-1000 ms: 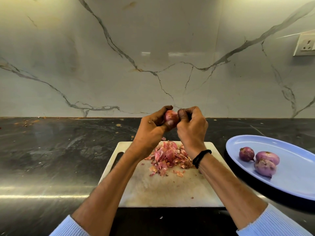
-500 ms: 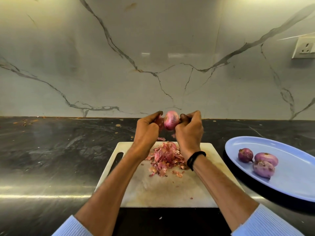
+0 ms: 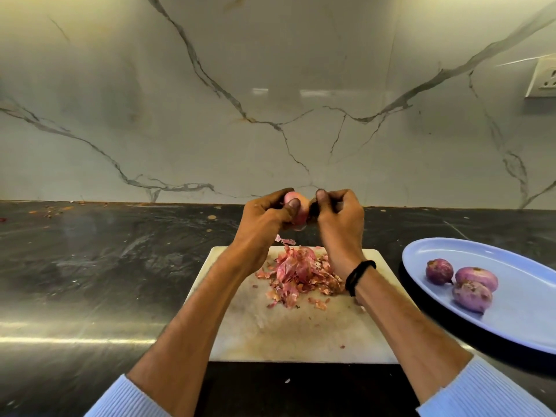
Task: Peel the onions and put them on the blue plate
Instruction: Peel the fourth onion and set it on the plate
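Half a second back the onion (image 3: 301,212) sits bare between the hands. Now the left hand (image 3: 264,224) wraps it, thumb across the front, so only a pink strip shows. The right hand (image 3: 343,221) crowds in at the onion's 3 o'clock, fingers curled, thumb and forefinger pinching something dark at that end; skin or root, can't tell which.

Both hands are close together, up in the air over the 12 o'clock edge of the board (image 3: 301,335). The peels (image 3: 296,275) are heaped on the board's far half, same pile, no fresh scrap seen dropping. The plate (image 3: 451,246) is at the board's 3 o'clock, with three peeled onions (image 3: 476,278) on it as before.

Looks like a regrip for another pull. This fourth onion is likely not clean yet, so its move to the plate waits.
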Demonstrator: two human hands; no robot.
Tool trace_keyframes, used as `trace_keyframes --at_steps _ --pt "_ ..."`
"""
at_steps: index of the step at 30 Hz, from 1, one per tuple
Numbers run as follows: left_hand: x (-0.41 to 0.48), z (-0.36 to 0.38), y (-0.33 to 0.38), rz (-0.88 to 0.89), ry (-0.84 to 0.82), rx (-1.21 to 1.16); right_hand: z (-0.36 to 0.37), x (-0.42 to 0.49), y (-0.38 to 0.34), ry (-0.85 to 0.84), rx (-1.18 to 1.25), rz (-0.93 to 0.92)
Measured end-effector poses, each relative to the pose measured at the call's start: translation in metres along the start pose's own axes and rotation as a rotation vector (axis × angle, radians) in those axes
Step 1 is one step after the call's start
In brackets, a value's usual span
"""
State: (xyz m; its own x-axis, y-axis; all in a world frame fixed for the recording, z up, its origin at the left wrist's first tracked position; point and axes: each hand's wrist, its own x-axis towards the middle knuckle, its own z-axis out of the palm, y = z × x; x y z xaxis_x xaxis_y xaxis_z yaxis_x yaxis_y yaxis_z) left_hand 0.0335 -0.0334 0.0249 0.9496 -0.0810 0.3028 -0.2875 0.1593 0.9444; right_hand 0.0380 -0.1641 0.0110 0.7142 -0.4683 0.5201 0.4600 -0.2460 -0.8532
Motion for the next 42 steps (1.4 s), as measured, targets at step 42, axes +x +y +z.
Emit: trace_keyframes --at_steps 42 --pt "-0.002 0.003 0.0 0.021 0.06 0.188 0.002 -0.022 -0.018 -0.475 0.274 0.101"
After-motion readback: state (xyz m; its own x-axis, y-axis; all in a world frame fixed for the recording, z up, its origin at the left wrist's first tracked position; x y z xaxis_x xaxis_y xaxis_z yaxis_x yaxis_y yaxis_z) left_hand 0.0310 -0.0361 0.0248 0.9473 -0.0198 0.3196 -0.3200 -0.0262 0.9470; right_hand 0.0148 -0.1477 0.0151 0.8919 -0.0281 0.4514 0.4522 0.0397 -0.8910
